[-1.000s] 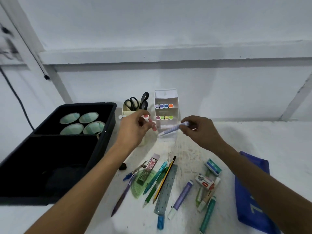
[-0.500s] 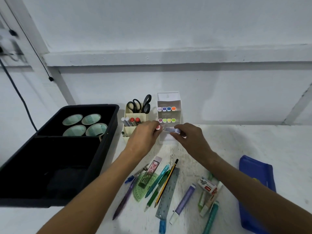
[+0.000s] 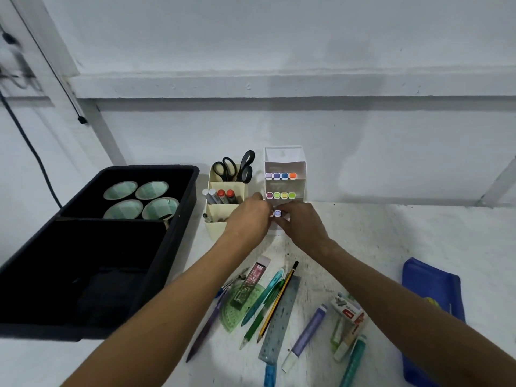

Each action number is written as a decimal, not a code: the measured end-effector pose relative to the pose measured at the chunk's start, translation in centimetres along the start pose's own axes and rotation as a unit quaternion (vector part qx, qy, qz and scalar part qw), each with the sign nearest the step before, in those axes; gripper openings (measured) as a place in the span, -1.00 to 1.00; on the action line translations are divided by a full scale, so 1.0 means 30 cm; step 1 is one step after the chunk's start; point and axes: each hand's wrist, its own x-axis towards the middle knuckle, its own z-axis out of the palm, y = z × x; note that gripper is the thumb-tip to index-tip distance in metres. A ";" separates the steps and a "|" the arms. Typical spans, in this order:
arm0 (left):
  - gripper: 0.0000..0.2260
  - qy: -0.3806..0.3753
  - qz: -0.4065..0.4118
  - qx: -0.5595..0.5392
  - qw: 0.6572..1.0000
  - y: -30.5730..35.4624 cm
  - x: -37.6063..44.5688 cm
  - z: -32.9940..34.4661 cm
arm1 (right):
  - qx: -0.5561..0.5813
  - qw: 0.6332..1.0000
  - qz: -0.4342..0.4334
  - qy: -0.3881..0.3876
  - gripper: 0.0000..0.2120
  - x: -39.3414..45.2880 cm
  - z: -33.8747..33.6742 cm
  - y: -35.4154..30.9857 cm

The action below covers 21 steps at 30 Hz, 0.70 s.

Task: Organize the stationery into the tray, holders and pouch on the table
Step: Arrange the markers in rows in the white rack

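Head view, person's two hands at a white tiered marker rack (image 3: 285,166). Progress, as judged from the layout: two upper tiers each hold four capped markers, a cream desk holder (image 3: 223,210) just left of the fingers already contains scissors (image 3: 236,169) and several pens, and a black tray (image 3: 92,247) farther left holds four round cups; the task appears roughly half done. Left hand (image 3: 248,219) and right hand (image 3: 303,226) meet at the lowest tier, fingers curled together around two markers, a violet-capped marker (image 3: 277,213) by the right fingertips and a pink-capped one (image 3: 270,213) by the left (its barrel is hidden, so the exact grip cannot be told). Still loose on the table (image 3: 377,233), nearer the body than the fingers: a ruler (image 3: 279,322), protractor (image 3: 240,305), pencils, pens, a lilac highlighter (image 3: 305,336) and an eraser box (image 3: 349,310); the blue pouch (image 3: 431,289) lies well right.
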 end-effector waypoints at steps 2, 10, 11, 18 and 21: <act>-0.77 0.025 -0.004 0.059 0.998 0.002 0.012 0.011 | 0.000 1.000 0.000 0.000 -0.81 0.000 -0.001 -0.001; -0.77 0.036 -0.035 0.112 0.992 0.000 0.028 0.028 | -0.003 1.000 0.005 0.002 -0.80 -0.001 0.012 0.003; -0.79 0.034 -0.036 0.114 0.992 0.001 0.030 0.028 | -0.009 1.000 0.005 0.004 -0.80 0.000 0.014 0.003; -0.84 0.029 -0.035 0.120 0.992 -0.002 0.044 0.036 | -0.038 0.999 0.018 0.015 -0.79 0.003 0.026 0.007; -0.82 0.024 -0.035 0.110 0.993 0.000 0.036 0.038 | -0.040 0.999 0.014 0.018 -0.80 -0.003 0.031 0.018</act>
